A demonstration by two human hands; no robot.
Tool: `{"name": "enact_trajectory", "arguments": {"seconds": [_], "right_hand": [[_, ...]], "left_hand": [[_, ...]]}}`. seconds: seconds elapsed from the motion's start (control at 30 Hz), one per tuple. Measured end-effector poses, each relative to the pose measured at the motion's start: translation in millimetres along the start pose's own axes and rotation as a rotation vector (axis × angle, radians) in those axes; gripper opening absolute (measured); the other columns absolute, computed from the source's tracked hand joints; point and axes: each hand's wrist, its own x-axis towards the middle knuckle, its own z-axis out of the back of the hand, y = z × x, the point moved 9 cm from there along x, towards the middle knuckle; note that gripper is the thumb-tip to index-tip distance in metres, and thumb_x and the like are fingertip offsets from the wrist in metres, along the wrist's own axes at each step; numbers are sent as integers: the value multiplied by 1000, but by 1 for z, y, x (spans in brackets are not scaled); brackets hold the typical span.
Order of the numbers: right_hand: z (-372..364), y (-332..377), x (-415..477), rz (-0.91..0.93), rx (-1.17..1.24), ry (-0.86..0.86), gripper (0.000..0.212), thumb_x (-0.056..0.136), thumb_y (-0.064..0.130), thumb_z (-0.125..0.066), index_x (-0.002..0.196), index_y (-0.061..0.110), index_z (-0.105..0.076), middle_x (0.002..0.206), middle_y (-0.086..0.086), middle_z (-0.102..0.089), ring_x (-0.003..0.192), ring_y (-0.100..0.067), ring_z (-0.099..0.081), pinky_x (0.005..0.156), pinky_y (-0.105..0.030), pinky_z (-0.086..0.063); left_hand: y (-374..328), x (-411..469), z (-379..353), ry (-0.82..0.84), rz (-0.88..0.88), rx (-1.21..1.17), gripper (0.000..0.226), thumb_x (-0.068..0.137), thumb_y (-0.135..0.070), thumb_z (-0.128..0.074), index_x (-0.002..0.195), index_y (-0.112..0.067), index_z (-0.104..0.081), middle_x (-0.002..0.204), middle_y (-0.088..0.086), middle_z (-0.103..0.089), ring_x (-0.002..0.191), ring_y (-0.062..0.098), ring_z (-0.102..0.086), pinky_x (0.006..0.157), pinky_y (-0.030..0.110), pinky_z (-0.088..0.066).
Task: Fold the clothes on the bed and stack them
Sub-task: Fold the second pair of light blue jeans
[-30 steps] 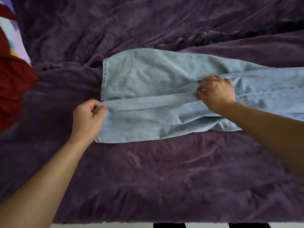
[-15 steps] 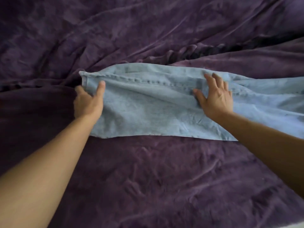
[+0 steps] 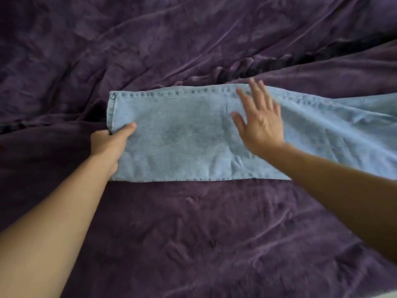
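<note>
A pair of light blue jeans (image 3: 182, 143) lies folded lengthwise across the bed, its hem end at the left and the rest running off the right edge of the view. My left hand (image 3: 109, 145) grips the hem end, thumb on top of the cloth and fingers hidden beneath it. My right hand (image 3: 260, 121) is spread flat with straight fingers over the middle of the jeans, close to their far seam; it is slightly blurred.
A rumpled dark purple blanket (image 3: 193, 233) covers the whole bed, with deep creases beyond the jeans. A pale strip shows at the bottom right corner (image 3: 386, 294). No other clothes are in view.
The near half of the jeans was folded over to the far side and now lies flat. My right hand opened and slid right; my left hand shifted down to grip the hem.
</note>
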Motion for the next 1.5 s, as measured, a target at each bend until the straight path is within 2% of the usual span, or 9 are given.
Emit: {"name": "enact_trajectory", "arguments": {"seconds": [0.17, 0.33, 0.67, 0.87, 1.0, 1.1, 1.17, 1.33, 1.5], "right_hand": [[-96, -6, -21, -20, -133, 404, 71, 94, 65, -13, 153, 29, 5, 161, -3, 11, 148, -21, 13, 119, -48, -1], [-87, -9, -21, -4, -21, 478, 73, 93, 68, -19, 153, 30, 0, 162, -3, 5, 148, -20, 6, 117, -49, -7], [73, -207, -84, -478, 252, 28, 51, 98, 46, -42, 142, 21, -43, 141, -9, -50, 130, -30, -44, 100, -45, -38], [126, -348, -126, -607, 224, -86, 46, 96, 47, -45, 136, 24, -48, 132, -10, -56, 119, -33, -51, 95, -48, -42], [147, -419, -139, -554, 139, -78, 45, 94, 37, -51, 136, 23, -47, 131, -10, -54, 120, -33, -48, 93, -49, -42], [164, -466, -145, -547, 74, -126, 49, 91, 33, -57, 137, 19, -47, 132, -11, -52, 123, -34, -42, 97, -50, -38], [169, -494, -145, -606, 75, -133, 59, 88, 39, -59, 141, 21, -39, 141, -9, -44, 129, -33, -37, 101, -52, -35], [139, -550, -145, -928, 408, -103, 101, 67, 71, -64, 146, 21, -25, 145, -3, -40, 132, -25, -40, 100, -40, -36], [121, -569, -142, -1043, 531, -13, 70, 56, 57, -81, 110, 17, -61, 104, 1, -68, 92, -20, -65, 82, -36, -54]], "left_hand": [[-18, 5, 3, -59, -186, 74, 15, 75, -32, -71, 81, -22, -62, 94, 3, -70, 82, 20, -67, 74, 38, -57], [-33, -14, -19, 61, -100, 65, 26, 80, -17, -69, 104, -14, -62, 103, 5, -68, 85, 20, -66, 74, 36, -56], [-212, -227, -148, -54, -814, 621, 29, 83, -18, -58, 110, -18, -49, 106, 15, -64, 97, 40, -59, 68, 36, -33], [-193, -331, -318, 171, -786, 757, 32, 86, -10, -53, 117, -13, -45, 108, 15, -63, 99, 37, -60, 67, 37, -33], [-161, -374, -421, 499, -647, 637, 34, 89, -40, -56, 112, -18, -45, 111, 6, -62, 101, 30, -58, 73, 35, -40], [-177, -374, -422, 300, -894, 447, 19, 93, -37, -49, 99, -20, -55, 102, 1, -60, 98, 25, -58, 75, 35, -44], [-164, -364, -424, 170, -1116, 625, 32, 93, -40, -49, 117, -21, -59, 129, 10, -52, 120, 31, -47, 90, 44, -42], [-60, -307, -460, 333, -1015, 1339, 79, 79, -82, -2, 143, -44, 23, 160, 6, 13, 146, 33, 13, 112, 66, -3], [-49, -292, -475, 360, -972, 1357, 78, 73, -85, 11, 138, -47, 32, 159, 4, 17, 144, 32, 19, 110, 64, 5]]}}
